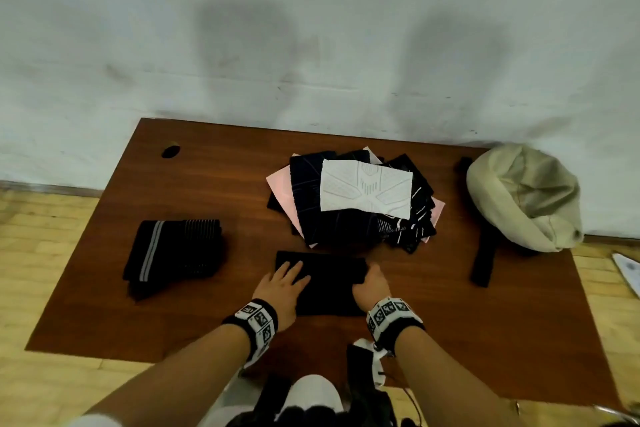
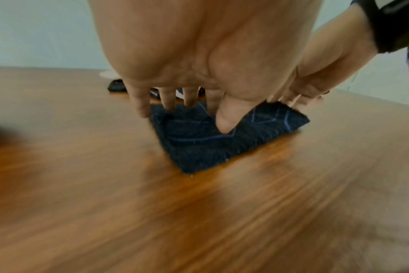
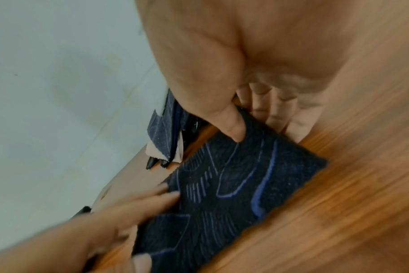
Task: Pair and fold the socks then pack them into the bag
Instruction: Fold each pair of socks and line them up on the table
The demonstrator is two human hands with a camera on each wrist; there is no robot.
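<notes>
A navy sock (image 1: 329, 282) with thin blue lines lies flat near the table's front edge. My left hand (image 1: 291, 274) rests on its left part with straight fingers (image 2: 168, 103) pressing the cloth. My right hand (image 1: 369, 279) pinches the sock's right edge, thumb (image 3: 234, 127) on top and curled fingers beneath. The wrist views show the same sock (image 2: 199, 147) (image 3: 234, 194). Behind it lies a loose pile of socks (image 1: 353, 204), dark, pink and white. A beige cloth bag (image 1: 523, 194) sits at the table's right end.
A stack of folded dark socks (image 1: 173, 253) with a grey stripe lies at the left. A black strap (image 1: 485, 253) runs from the bag toward the front. The brown table (image 1: 450, 322) stands against a pale wall, and a small hole (image 1: 170, 151) marks its far left.
</notes>
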